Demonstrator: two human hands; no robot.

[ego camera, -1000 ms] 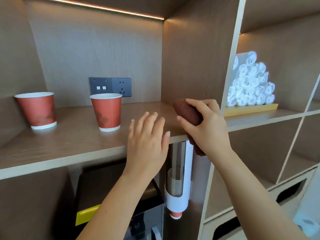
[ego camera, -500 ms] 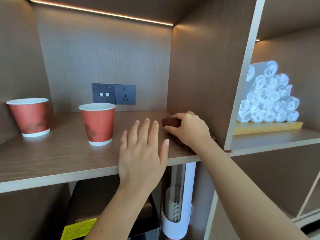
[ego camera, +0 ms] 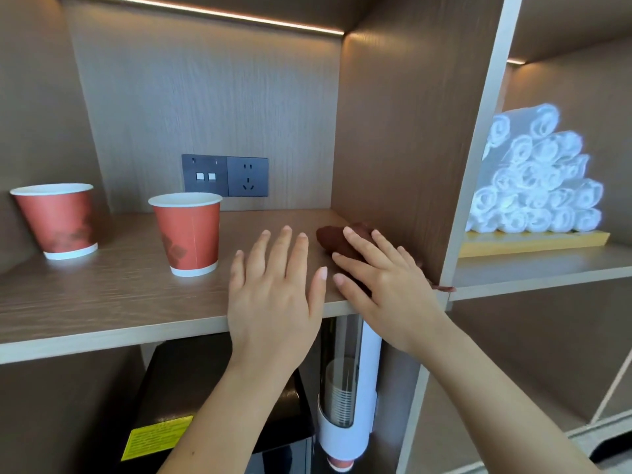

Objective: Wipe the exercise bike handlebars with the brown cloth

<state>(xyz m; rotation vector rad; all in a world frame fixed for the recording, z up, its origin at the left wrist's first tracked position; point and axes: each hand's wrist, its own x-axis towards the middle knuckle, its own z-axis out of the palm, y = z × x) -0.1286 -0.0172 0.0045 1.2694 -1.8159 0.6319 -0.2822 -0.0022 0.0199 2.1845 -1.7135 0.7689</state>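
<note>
The brown cloth [ego camera: 333, 238] lies bunched on the wooden shelf [ego camera: 102, 295], in the right corner against the upright side panel. A small brown tip [ego camera: 443, 288] pokes out past the panel's front edge. My right hand [ego camera: 383, 278] lies flat on top of the cloth with straight, spread fingers, covering most of it. My left hand [ego camera: 277, 285] hovers flat just left of it, over the shelf's front edge, holding nothing. No exercise bike is in view.
Two red paper cups [ego camera: 187, 234] [ego camera: 56, 220] stand on the shelf to the left. A grey socket panel [ego camera: 225, 175] is on the back wall. Rolled white towels [ego camera: 537, 186] fill the right compartment. A cup dispenser [ego camera: 345, 398] hangs below the shelf.
My right hand brought the cloth from the shelf's front edge into the corner, set it down and opened flat on it. My left hand stayed hovering beside it.
</note>
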